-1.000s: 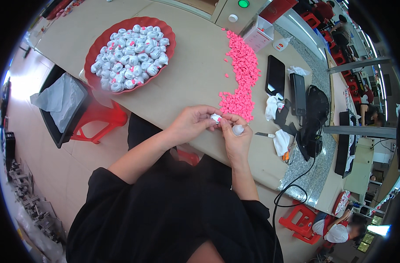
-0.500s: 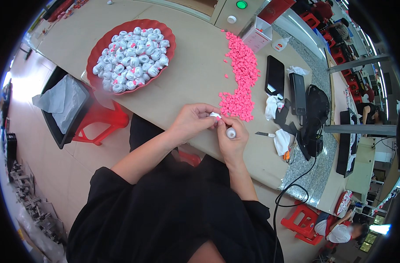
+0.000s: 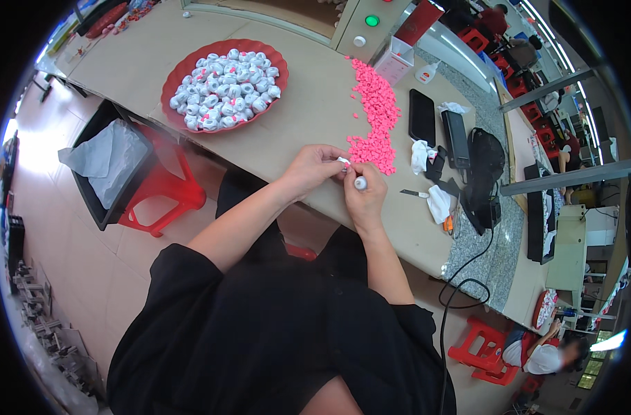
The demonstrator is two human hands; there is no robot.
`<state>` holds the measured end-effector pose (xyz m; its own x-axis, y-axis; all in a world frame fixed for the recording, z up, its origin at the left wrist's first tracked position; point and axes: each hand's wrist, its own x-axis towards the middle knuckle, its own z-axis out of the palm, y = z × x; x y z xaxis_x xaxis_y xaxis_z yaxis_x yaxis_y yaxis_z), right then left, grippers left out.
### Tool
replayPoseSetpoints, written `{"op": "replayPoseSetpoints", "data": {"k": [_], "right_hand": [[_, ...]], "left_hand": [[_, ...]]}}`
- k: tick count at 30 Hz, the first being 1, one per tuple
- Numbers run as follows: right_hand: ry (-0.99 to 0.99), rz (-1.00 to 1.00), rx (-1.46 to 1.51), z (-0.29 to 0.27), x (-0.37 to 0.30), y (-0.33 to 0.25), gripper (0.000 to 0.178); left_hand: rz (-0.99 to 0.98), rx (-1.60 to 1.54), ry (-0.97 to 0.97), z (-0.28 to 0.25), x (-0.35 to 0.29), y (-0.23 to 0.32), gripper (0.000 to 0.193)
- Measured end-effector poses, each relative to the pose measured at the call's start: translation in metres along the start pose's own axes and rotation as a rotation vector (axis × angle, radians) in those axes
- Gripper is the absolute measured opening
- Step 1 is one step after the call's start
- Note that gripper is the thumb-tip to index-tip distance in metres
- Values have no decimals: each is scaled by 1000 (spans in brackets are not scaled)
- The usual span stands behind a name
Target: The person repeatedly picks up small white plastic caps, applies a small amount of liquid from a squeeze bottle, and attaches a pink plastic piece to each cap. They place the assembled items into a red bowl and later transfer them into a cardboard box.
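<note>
My left hand (image 3: 311, 169) is closed, pinching a small white rounded piece (image 3: 343, 160) with a bit of pink on it, above the table's front edge. Against that piece, the thumb and finger of my right hand (image 3: 367, 199) press from the other side. My right hand also grips a small white bottle (image 3: 360, 182), seen end on. Just beyond my hands lies a long heap of small pink pieces (image 3: 375, 104). To the left, a red scalloped dish (image 3: 284, 68) holds a mound of white rounded pieces (image 3: 225, 90), several with pink bits.
Right of the pink heap are a black phone (image 3: 422, 115), a power bank (image 3: 455, 138), crumpled tissue (image 3: 438, 203), a blade (image 3: 409, 192) and a black bag (image 3: 485, 159). A black bin (image 3: 108, 166) sits on a red stool at left. Another person (image 3: 540, 358) sits lower right.
The whole view has shifted, so the dish sits further right and my hands slightly higher in the picture. Both hands keep hold of the white piece and the bottle.
</note>
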<state>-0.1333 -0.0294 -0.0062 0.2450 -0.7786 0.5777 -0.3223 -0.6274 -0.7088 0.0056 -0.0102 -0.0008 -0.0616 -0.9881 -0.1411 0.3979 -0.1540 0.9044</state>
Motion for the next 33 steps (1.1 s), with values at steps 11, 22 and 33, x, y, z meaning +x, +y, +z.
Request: {"op": "replayPoseSetpoints", "data": {"k": [11,22,33], "right_hand": [[25,442,481,-3,-1,17,5],[-5,285,278,-4,-11,26,5],[59,468,449,-12,0,9,13]], "left_hand": [[-36,-85,-90,-5,7,-5,21],[-1,-49,-46,-2,10,-14,23],[793,814,436,-57,-25,101,20]]}}
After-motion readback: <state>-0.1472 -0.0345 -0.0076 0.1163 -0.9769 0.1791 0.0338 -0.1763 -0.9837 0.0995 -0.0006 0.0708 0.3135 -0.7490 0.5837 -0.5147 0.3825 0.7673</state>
